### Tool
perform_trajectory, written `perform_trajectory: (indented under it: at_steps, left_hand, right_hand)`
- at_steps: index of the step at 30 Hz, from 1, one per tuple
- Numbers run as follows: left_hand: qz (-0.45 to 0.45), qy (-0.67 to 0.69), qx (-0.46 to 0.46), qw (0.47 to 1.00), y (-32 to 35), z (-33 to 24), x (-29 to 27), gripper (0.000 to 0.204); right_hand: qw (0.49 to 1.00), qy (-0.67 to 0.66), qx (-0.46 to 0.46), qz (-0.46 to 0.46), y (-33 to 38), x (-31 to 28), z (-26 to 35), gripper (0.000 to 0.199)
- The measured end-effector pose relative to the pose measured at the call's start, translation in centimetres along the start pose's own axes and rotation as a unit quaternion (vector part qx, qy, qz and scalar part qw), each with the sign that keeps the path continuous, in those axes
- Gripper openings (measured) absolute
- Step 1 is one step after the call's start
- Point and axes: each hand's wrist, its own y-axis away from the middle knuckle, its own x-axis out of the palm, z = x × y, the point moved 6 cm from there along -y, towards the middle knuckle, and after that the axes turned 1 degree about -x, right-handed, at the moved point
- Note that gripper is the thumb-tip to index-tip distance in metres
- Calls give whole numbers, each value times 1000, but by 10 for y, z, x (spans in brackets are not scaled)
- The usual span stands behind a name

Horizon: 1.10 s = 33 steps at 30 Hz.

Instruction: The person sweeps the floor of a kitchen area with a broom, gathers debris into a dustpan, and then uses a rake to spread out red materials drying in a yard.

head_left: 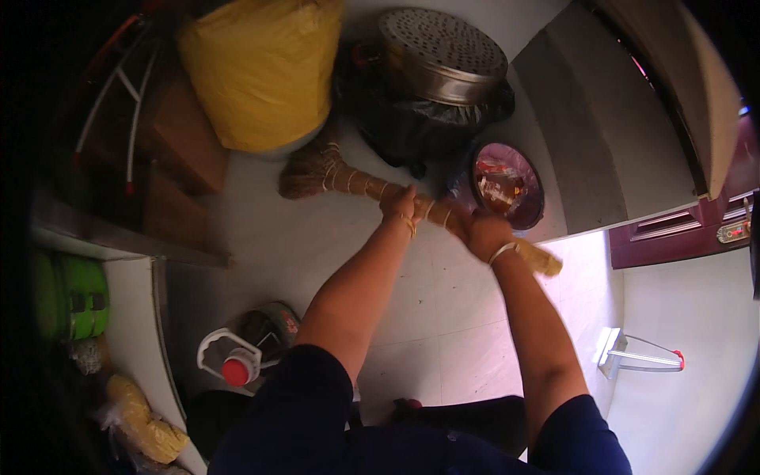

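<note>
Across the middle of the view I hold a straw broom (pixel 356 181) slantwise, its bundled stem bound with pale rings. My left hand (pixel 400 207) is closed round the middle of the stem. Farther up, my right hand (pixel 485 236) grips it nearer the handle end, which sticks out yellowish past my wrist. The brush head points to the far left, low by the tile floor and close to a yellow-covered container (pixel 257 75). Just beyond my right hand stands a round bin (pixel 532 194) with a lining bag and some litter in it.
A steamer pot with a perforated top (pixel 443 55) rests on a black plastic bag (pixel 419 127) at the back. Cardboard boxes (pixel 186 131) stand at the left. An oil jug with a red cap (pixel 236 370) is near my left arm. A dark red door (pixel 673 237) is at the right.
</note>
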Motion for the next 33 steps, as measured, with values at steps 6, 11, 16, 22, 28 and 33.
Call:
perform_trajectory:
  at_steps: [6,11,16,22,28,33]
  left_hand:
    - [-56,-97,4,994,22,29,15,48]
    - [-57,-89,-22,994,62,156,-9,32]
    - [26,27,-62,997,208,85,30,37]
    - [-126,216,72,966,137,-14,-106,28]
    - [-167,175,25,970,92,-42,-155,35]
    - [-43,195,-31,979,151,39,-42,35]
  right_hand:
    - [986,-139,39,87,29,54,-21,51]
    - [975,-147,73,152,136,21,-15,49]
    - [990,-128,33,56,193,-60,-22,48]
    - [979,-127,-156,-10,57,-65,92,43]
    - [982,-87,-156,63,-5,-20,140,47]
    - [993,-54,-100,37,82,-59,46,45]
